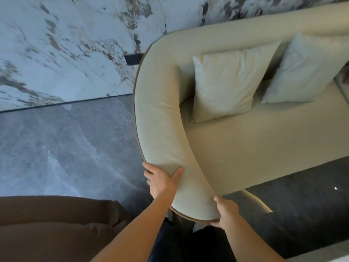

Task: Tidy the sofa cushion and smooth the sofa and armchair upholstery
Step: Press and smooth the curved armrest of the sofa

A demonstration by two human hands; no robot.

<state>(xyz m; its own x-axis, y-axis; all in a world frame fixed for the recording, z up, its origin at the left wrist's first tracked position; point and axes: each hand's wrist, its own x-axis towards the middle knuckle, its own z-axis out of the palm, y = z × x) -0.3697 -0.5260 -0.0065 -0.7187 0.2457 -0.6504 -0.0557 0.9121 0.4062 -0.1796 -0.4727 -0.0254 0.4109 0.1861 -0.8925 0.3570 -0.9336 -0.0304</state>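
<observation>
A cream sofa (255, 144) with a curved, padded armrest (158, 110) fills the right half of the view. Two pale cushions lean against its back: one (224, 82) near the armrest, another (304, 70) to its right. My left hand (160, 179) clasps the outer side of the armrest's front end, thumb on top and fingers wrapped round the edge. My right hand (225, 211) grips the armrest's rounded tip from the inner side and underneath. Both forearms reach up from the bottom of the frame.
A brown upholstered armchair (56, 227) stands at the lower left, close to the sofa's end. Grey marble floor (66, 148) lies to the left, a veined marble wall (66, 44) behind. Darker glossy floor (302, 205) runs in front of the sofa.
</observation>
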